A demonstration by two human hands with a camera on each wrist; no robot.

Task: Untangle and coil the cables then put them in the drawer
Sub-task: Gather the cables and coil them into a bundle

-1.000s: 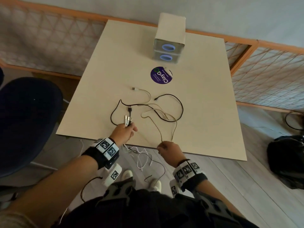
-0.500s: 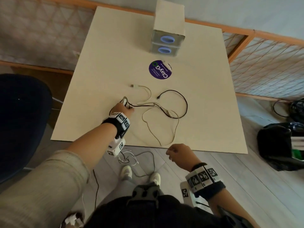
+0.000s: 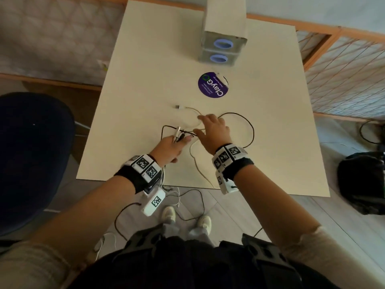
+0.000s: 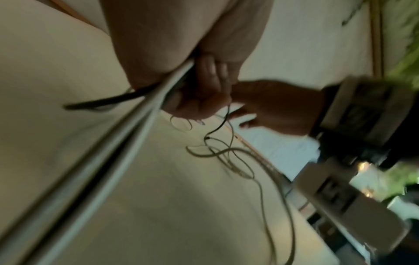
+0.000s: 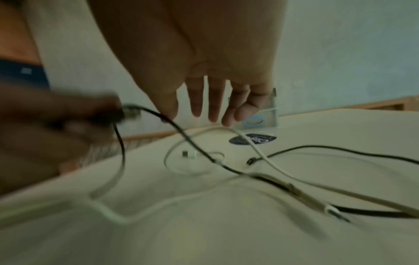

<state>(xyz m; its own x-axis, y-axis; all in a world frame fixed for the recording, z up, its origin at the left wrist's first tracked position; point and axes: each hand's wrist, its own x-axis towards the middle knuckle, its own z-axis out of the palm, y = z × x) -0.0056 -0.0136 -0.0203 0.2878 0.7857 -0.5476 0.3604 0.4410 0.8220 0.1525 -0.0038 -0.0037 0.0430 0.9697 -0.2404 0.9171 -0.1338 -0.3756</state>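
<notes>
Where cables [image 3: 235,130] tangle, purple sticker [image 3: 213,85], drawer unit [image 3: 221,46] beyond

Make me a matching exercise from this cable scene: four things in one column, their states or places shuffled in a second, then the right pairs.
Things:
1. left hand
2. right hand
3. drawer unit
4. purple sticker

States or places:
A. flat on the table, just in front of the drawers
B. fingers spread above the tangle, holding nothing
C. grips a bundle of cable ends
D. at the far edge, both drawers shut

Pairs: 1-C, 2-B, 3-D, 4-A
</notes>
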